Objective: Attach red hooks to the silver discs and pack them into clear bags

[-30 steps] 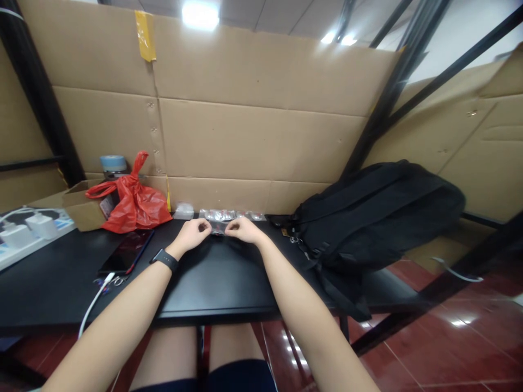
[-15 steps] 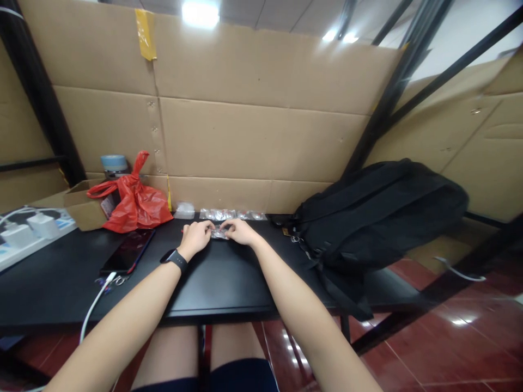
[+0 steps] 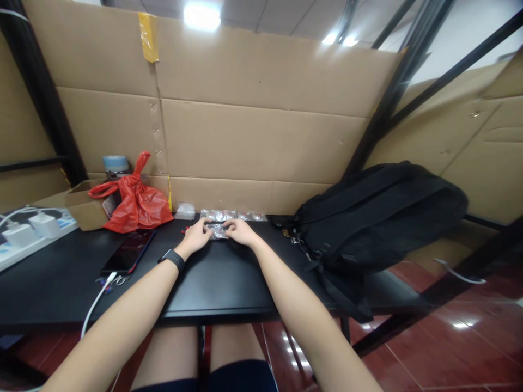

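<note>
Between my two hands a small clear plastic packet (image 3: 218, 231) lies at the table surface, its contents too small to make out. My left hand (image 3: 196, 235), with a dark watch on the wrist, pinches the packet's left end. At its right end the fingers of my right hand (image 3: 241, 232) are closed on it. Just behind, a row of similar shiny clear packets (image 3: 232, 215) lies along the cardboard wall. A small red thing (image 3: 185, 230) shows beside my left hand; its kind is unclear.
A red plastic bag (image 3: 141, 204), a cardboard box (image 3: 85, 209) and a phone (image 3: 128, 253) on a white cable are on the left, near a power strip (image 3: 36, 239). To the right lies a black backpack (image 3: 379, 218). A whitish translucent pouch (image 3: 185, 210) sits at the back.
My left hand has shifted slightly left and its fingers have moved apart from the right hand's, so more of the packet shows. The view has tilted a little.
</note>
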Demonstrator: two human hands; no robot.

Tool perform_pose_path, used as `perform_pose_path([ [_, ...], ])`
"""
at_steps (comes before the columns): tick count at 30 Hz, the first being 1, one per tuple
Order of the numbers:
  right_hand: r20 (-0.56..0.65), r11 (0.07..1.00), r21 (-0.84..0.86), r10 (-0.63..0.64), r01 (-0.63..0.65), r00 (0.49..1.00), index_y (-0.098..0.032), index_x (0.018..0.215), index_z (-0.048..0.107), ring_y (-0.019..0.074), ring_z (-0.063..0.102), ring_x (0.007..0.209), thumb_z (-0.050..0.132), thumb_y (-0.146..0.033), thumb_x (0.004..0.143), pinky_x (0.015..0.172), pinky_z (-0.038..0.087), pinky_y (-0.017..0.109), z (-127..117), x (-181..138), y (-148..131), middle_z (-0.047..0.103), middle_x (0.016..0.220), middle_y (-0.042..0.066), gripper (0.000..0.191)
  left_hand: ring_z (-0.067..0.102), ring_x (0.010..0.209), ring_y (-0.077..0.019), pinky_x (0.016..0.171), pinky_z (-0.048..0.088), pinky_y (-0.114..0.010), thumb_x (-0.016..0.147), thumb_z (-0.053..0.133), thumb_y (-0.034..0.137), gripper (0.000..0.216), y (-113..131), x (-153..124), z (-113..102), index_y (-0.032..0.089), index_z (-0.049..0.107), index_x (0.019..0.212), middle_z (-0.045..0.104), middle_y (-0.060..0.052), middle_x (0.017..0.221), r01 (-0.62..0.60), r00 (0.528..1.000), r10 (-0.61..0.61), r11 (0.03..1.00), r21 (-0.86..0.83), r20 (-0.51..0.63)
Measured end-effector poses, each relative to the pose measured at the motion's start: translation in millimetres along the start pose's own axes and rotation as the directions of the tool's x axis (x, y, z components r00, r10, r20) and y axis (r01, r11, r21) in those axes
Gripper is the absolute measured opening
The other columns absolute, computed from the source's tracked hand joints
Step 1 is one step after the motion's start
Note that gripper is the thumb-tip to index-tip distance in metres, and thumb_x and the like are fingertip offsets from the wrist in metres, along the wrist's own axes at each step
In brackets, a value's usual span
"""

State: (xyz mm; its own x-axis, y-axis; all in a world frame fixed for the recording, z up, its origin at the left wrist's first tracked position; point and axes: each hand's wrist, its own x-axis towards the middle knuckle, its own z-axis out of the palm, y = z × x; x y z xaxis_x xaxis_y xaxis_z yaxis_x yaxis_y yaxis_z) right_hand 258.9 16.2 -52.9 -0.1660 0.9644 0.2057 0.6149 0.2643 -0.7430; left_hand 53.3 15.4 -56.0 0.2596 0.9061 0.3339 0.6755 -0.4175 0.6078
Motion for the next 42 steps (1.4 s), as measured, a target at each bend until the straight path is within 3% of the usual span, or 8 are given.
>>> perform_pose_path([
  [8, -0.003, 0.982, 0.135, -0.134, 0.133, 0.991, -0.015, 0.086, 0.075, 0.0164, 0.066, 0.075, 0.069, -0.027, 0.078, 0.074, 0.05, 0.027, 5, 3, 0, 0.074, 0.082, 0.004, 0.015, 0.069, 0.086, -0.0189, 0.086, 0.048, -0.031, 0.082, 0.059, 0.029, 0.04, 3, -3, -6, 0.024, 0.054, 0.121, 0.075, 0.0, 0.092, -0.035, 0.999, 0.035, 0.996, -0.081, -0.005],
  [15, 0.003, 0.961, 0.264, -0.088, 0.084, 0.996, -0.016, 0.094, 0.067, 0.0141, 0.066, 0.068, 0.066, -0.02, 0.079, 0.07, 0.05, 0.026, 7, 0, -4, 0.073, 0.078, 0.003, 0.015, 0.071, 0.081, -0.0184, 0.08, 0.05, -0.028, 0.081, 0.062, 0.03, 0.041, 7, -4, -7, 0.022, 0.053, 0.12, 0.076, 0.001, 0.084, 0.015, 0.998, -0.024, 0.986, -0.168, -0.052],
  [19, -0.041, 0.981, 0.193, -0.025, 0.033, 0.999, -0.02, 0.106, 0.06, 0.0129, 0.063, 0.062, 0.065, -0.019, 0.081, 0.065, 0.047, 0.024, 7, -4, -9, 0.073, 0.075, 0.0, 0.026, 0.07, 0.075, -0.0183, 0.076, 0.049, -0.027, 0.081, 0.062, 0.028, 0.03, 5, -1, -6, 0.023, 0.057, 0.11, 0.074, 0.002, 0.077, 0.019, 0.997, -0.027, 0.994, -0.112, -0.071],
  [23, -0.079, 0.997, 0.072, 0.023, -0.018, 0.997, -0.02, 0.104, 0.06, 0.0133, 0.063, 0.063, 0.064, -0.017, 0.08, 0.064, 0.045, 0.023, 9, -5, -17, 0.072, 0.072, -0.001, 0.024, 0.069, 0.085, -0.0201, 0.082, 0.047, -0.03, 0.085, 0.056, 0.026, 0.015, 4, 3, -3, 0.025, 0.067, 0.096, 0.074, 0.0, 0.086, -0.079, 0.996, 0.082, 0.994, 0.078, -0.038],
  [27, -0.109, 0.998, -0.047, 0.037, -0.043, 0.993, -0.021, 0.097, 0.062, 0.0141, 0.064, 0.066, 0.065, -0.015, 0.079, 0.066, 0.045, 0.023, 12, -5, -19, 0.069, 0.069, -0.002, 0.019, 0.066, 0.099, -0.0247, 0.091, 0.044, -0.037, 0.088, 0.051, 0.024, 0.023, 2, 6, 0, 0.028, 0.073, 0.094, 0.074, -0.002, 0.097, -0.146, 0.989, 0.144, 0.969, 0.2, 0.025],
  [33, -0.121, 0.976, -0.208, 0.038, -0.063, 0.992, -0.022, 0.099, 0.065, 0.0158, 0.063, 0.074, 0.063, -0.013, 0.078, 0.068, 0.044, 0.025, 13, -4, -12, 0.069, 0.076, 0.0, 0.023, 0.06, 0.107, -0.0298, 0.095, 0.041, -0.046, 0.091, 0.047, 0.029, 0.029, 1, 3, 0, 0.03, 0.075, 0.099, 0.07, -0.007, 0.106, -0.117, 0.993, 0.103, 0.957, 0.265, 0.065],
  [39, 0.017, 0.889, -0.351, -0.309, 0.295, 0.951, -0.021, 0.086, 0.074, 0.018, 0.062, 0.095, 0.055, -0.008, 0.081, 0.084, 0.045, 0.027, 2, -5, -16, 0.07, 0.097, 0.004, 0.024, 0.053, 0.111, -0.0307, 0.095, 0.039, -0.047, 0.094, 0.044, 0.043, 0.034, 3, 2, 0, 0.035, 0.075, 0.106, 0.064, -0.006, 0.115, -0.131, 0.989, 0.098, 0.93, 0.344, 0.113],
  [42, 0.122, 0.868, -0.353, -0.326, 0.348, 0.937, -0.024, 0.091, 0.076, 0.0192, 0.065, 0.094, 0.062, -0.02, 0.082, 0.088, 0.045, 0.029, -4, -10, -20, 0.073, 0.095, 0.002, 0.017, 0.05, 0.113, -0.0307, 0.096, 0.038, -0.047, 0.093, 0.042, 0.05, 0.038, 4, -1, -2, 0.036, 0.074, 0.109, 0.062, -0.005, 0.12, -0.142, 0.985, 0.097, 0.924, 0.356, 0.143],
])
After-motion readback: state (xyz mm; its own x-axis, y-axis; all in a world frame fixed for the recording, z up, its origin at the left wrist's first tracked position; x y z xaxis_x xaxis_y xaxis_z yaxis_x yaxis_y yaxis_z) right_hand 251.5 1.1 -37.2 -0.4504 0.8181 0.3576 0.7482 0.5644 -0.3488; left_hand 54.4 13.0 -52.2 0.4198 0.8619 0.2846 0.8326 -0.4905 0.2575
